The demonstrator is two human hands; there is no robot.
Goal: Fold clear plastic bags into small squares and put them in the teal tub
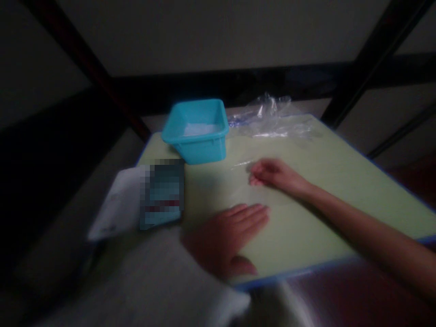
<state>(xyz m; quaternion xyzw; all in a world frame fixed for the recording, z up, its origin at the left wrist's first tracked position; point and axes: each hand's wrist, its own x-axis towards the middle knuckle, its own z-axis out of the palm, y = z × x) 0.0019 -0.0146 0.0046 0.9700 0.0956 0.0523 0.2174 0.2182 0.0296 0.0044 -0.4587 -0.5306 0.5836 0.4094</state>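
Observation:
My left hand (230,234) lies palm down near the front of the table, fingers stretched out together to the right and thumb apart. Just beyond it, my right hand (269,173) rests low over the tabletop with its fingers curled in. Whatever those fingers hold, if anything, is hidden by blur and dim light. Between and beside the hands lies a faint, flat clear plastic piece (243,194); its edges are hard to make out.
A turquoise plastic basket (200,150) with something white inside stands at the back left. Crumpled clear plastic (272,120) lies along the back edge. A pixelated dark item (163,193) and white paper (119,200) are at the left of the pale green table (357,177).

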